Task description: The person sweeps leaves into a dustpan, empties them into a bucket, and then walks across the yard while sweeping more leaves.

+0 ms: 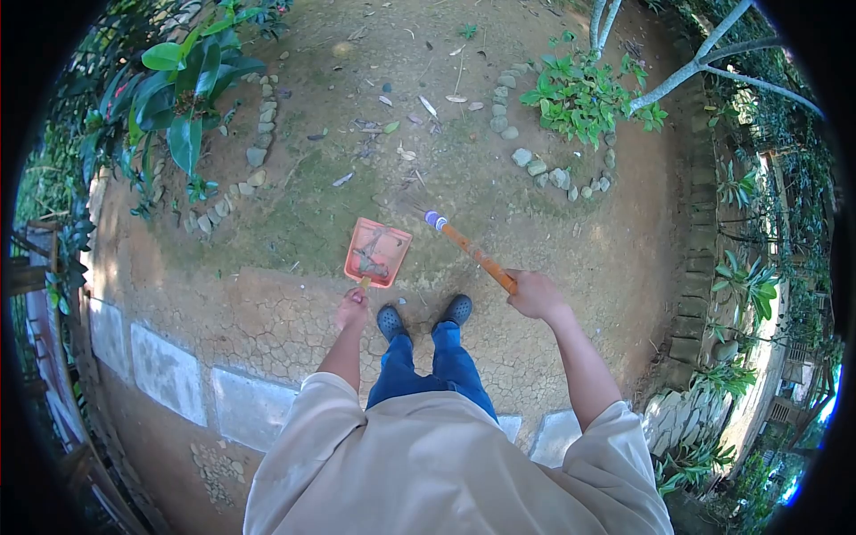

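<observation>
My left hand (353, 308) is closed around the short handle of an orange-red dustpan (390, 239). Some dry, greyish debris lies inside the pan, which is held low in front of my feet. In my right hand (536, 295) is the orange-brown handle of a broom (481, 259), slanting up and to the left. A purple and white binding wraps its far end, and thin dark bristles fan out past it over the dirt. The bristle tips are blurred, so their contact with the ground is hard to judge. The broom head is just right of the dustpan.
Dry leaves (429, 107) are scattered on the mossy dirt ahead. Stone borders (559, 178) ring a leafy bush (584, 96) at right and a broad-leaved plant (185, 134) at left. Concrete slabs (168, 369) run at left behind my feet. Stepped edging (689, 312) lines the right.
</observation>
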